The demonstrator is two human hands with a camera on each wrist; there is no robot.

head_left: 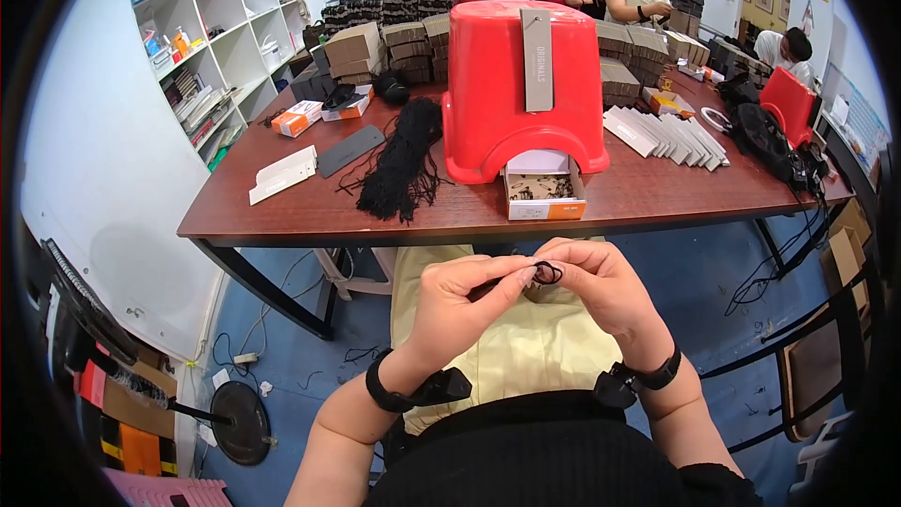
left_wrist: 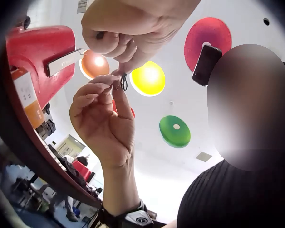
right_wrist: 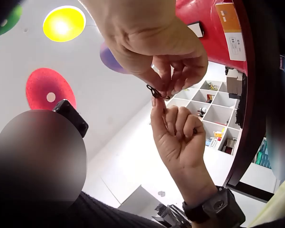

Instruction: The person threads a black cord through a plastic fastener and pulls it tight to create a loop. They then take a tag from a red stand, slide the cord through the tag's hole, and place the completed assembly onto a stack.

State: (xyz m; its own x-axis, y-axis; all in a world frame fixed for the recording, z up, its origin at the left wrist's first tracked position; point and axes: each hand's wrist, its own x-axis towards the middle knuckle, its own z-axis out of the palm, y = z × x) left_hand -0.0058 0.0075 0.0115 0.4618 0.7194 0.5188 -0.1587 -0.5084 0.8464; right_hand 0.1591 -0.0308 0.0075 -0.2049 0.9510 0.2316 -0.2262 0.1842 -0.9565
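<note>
Both hands meet over the lap, just in front of the table edge. A small loop of thin black cord [head_left: 548,272] shows between their fingertips. My left hand [head_left: 465,299] pinches the cord between thumb and forefinger, its other fingers curled, with a bit of black showing among them in the right wrist view. From the other side, my right hand [head_left: 608,289] pinches the same cord with thumb and fingertips. The black loop [right_wrist: 153,90] stands out beside the touching fingertips in the right wrist view. Fingers hide the rest of the cord.
A red plastic stool [head_left: 526,56] stands on the table [head_left: 310,211], a grey tag on its side. Beneath it sits a box [head_left: 546,210] of small dark pins. A black cord bundle [head_left: 405,164] lies left, fanned tags [head_left: 666,136] right. Several people work behind.
</note>
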